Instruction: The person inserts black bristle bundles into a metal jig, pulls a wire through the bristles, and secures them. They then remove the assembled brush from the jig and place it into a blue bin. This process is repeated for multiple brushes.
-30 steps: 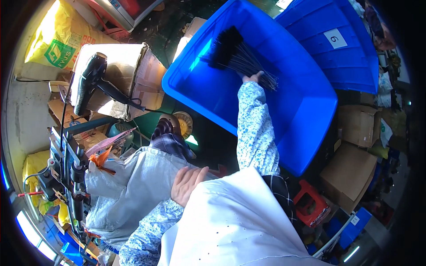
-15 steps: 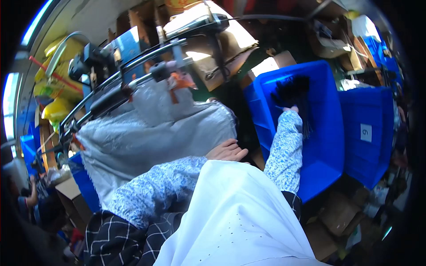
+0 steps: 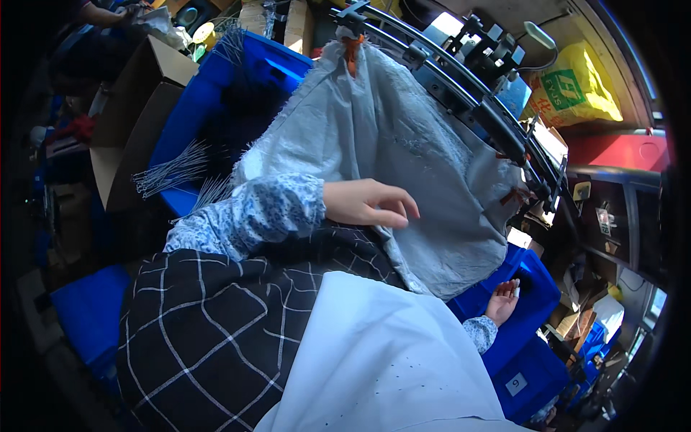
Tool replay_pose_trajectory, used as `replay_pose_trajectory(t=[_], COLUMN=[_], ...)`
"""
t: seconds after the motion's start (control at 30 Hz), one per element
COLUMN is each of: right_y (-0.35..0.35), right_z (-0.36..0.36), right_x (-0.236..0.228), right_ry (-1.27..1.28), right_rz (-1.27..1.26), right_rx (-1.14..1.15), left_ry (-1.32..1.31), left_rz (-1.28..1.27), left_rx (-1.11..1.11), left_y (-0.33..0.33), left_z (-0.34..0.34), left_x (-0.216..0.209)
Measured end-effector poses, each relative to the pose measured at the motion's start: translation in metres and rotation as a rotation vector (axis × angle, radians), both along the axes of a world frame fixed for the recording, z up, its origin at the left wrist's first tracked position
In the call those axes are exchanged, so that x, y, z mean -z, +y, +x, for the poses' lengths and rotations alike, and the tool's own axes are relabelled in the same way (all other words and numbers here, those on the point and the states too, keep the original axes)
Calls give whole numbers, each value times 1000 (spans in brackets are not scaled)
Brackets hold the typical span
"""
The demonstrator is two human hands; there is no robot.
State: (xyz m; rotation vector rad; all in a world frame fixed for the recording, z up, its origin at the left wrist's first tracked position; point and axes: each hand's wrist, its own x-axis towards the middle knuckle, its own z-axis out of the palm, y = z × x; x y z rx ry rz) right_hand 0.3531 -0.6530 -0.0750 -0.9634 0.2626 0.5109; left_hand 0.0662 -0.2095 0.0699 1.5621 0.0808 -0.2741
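My left hand [image 3: 368,203] is held over the grey woven sheet [image 3: 446,209]. Its fingers are loosely stretched, the thumb is apart, and nothing is in it. On the right, my right hand [image 3: 502,302] is at a blue bin [image 3: 536,313], fingers spread and slightly bent, with white covers on some fingertips. I see nothing in that hand. Dark material [image 3: 531,279] shows in part inside this bin. Left of the sheet stands another blue bin [image 3: 169,119], with bundles of thin looped metal wires [image 3: 173,171] sticking out over its edge.
A black metal frame with rods [image 3: 475,111] runs along the sheet's far edge, where orange ties [image 3: 351,54] hold the sheet. An open cardboard box [image 3: 137,108] stands at the far left. At the right are a yellow sack [image 3: 583,83] and another blue bin [image 3: 536,371].
The view has swung left, bringing the wire-filled bin into sight. My right hand has left the dark bundle in the right bin and opened. My left hand has lifted off the sheet's edge.
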Motion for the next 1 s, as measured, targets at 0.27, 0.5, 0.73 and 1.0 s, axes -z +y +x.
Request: replay_pose_trajectory(t=[0.27,0.5,0.73,1.0], right_y=[155,251,276,259], right_z=[-47,-79,-116,-111], right_x=[-55,-85,-73,-54], right_ry=[-238,-432,-337,-314], right_rz=[-450,-525,-550,-541], right_rx=[-214,-666,-802,-767], left_ry=[1020,1636,1789,1670], left_rz=[793,342,914,852], left_rx=[-1261,-232,-381,-409], left_y=[174,107,52,48], left_z=[-369,-401,-416,-442], left_x=[82,174,242,261])
